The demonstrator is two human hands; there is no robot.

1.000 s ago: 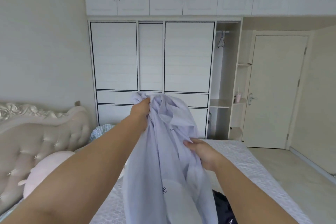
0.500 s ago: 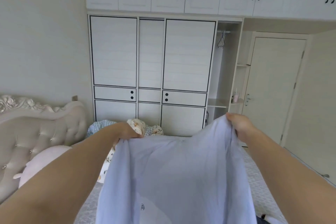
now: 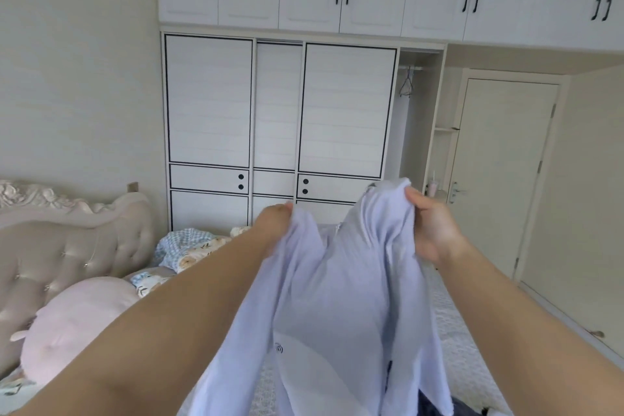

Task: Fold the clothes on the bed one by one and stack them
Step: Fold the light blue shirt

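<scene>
A pale lilac shirt (image 3: 337,297) hangs in the air in front of me, over the bed (image 3: 456,341). My left hand (image 3: 273,223) grips its upper edge on the left. My right hand (image 3: 435,226) is closed on a bunched part of the upper edge on the right, slightly higher. The cloth sags between the two hands and drapes down out of the frame. A dark garment (image 3: 435,404) shows on the bed below the shirt, mostly hidden.
A tufted headboard (image 3: 67,246) and a pink round pillow (image 3: 77,321) lie at the left. A patterned quilt (image 3: 189,250) is heaped at the bed's far side. A white wardrobe (image 3: 277,111) fills the back wall, a closed door (image 3: 499,179) stands at the right.
My hands spread the bunched shirt wide, then came closer together again. The cloth now sags in folds between them, and my right hand has bunched its corner.
</scene>
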